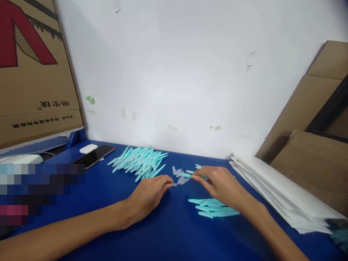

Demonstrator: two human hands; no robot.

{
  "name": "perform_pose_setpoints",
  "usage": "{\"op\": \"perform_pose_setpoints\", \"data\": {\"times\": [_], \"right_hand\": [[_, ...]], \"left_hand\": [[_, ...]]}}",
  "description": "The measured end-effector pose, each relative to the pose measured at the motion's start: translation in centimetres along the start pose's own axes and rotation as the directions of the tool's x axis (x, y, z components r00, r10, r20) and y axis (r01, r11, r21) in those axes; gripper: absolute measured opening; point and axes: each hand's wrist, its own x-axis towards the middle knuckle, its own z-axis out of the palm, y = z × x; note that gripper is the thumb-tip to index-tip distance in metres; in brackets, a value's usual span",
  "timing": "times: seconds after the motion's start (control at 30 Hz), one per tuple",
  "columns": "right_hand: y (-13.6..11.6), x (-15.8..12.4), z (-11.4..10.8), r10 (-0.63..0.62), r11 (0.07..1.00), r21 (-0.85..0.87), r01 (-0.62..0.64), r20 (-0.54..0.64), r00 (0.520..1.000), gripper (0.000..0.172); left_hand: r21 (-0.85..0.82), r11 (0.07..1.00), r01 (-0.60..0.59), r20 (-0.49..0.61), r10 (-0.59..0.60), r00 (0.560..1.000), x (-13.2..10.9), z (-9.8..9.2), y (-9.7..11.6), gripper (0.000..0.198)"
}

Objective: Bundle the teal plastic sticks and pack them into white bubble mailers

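My left hand (152, 192) is closed in a pinch on a small translucent cap (174, 184), whose end sticks out past the fingertips. To its right, my right hand (217, 179) grips a turquoise eyebrow razor (185, 175), one end pointing left toward the cap. Between the hands lie several loose clear caps (182, 180). Other turquoise razors (190, 172) lie behind my right fingers, partly hidden. Below my right hand is a row of turquoise razors (209, 208), partly covered by the wrist. A large heap of razors (141, 161) lies beyond my left hand.
A phone (94, 156) and a white case (88, 148) lie on the blue table (163, 232) at back left. White sheets or bags (277, 192) are stacked at right beside cardboard (312, 163). A printed carton (38, 83) stands left; a white wall (174, 72) bounds the back.
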Motion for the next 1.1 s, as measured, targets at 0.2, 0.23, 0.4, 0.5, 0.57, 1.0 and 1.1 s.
{"op": "perform_pose_setpoints", "data": {"times": [0.2,0.23,0.4,0.5,0.57,1.0,1.1], "right_hand": [[-1.4,0.1,0.3,-0.034,0.999,0.003,0.034,0.037,0.999,0.033],[-1.4,0.1,0.4,-0.043,0.999,-0.001,0.043,0.042,0.998,0.034],[-1.5,0.1,0.5,-0.068,0.997,-0.027,0.069,0.059,0.996,0.035],[-1.7,0.2,0.8,-0.093,0.996,0.002,0.093,0.050,0.994,0.035],[-2.1,0.2,1.2,-0.127,0.992,0.018,0.126,0.042,0.991,0.035],[-0.8,0.3,0.5,-0.083,0.996,0.026,0.081,0.083,0.993,0.036],[1.9,-0.1,0.2,0.016,0.999,0.030,-0.020,0.125,0.992,0.028]], "left_hand": [[-0.052,0.996,0.077,-0.024,-0.079,0.997,0.1,-0.4,0.3,0.023],[-0.065,0.995,0.078,-0.026,-0.080,0.996,0.1,-0.4,0.4,0.023],[-0.112,0.993,0.033,-0.043,-0.038,0.998,0.0,-0.4,0.5,0.023],[-0.145,0.989,-0.024,-0.058,0.016,0.998,0.0,-0.3,0.3,0.023],[-0.172,0.981,-0.086,-0.078,0.073,0.994,0.0,-0.2,0.2,0.025],[-0.115,0.993,0.008,-0.015,-0.010,1.000,-0.1,-0.5,0.9,0.043],[0.007,1.000,-0.029,0.101,0.028,0.994,0.0,-0.8,1.3,0.039]]}}
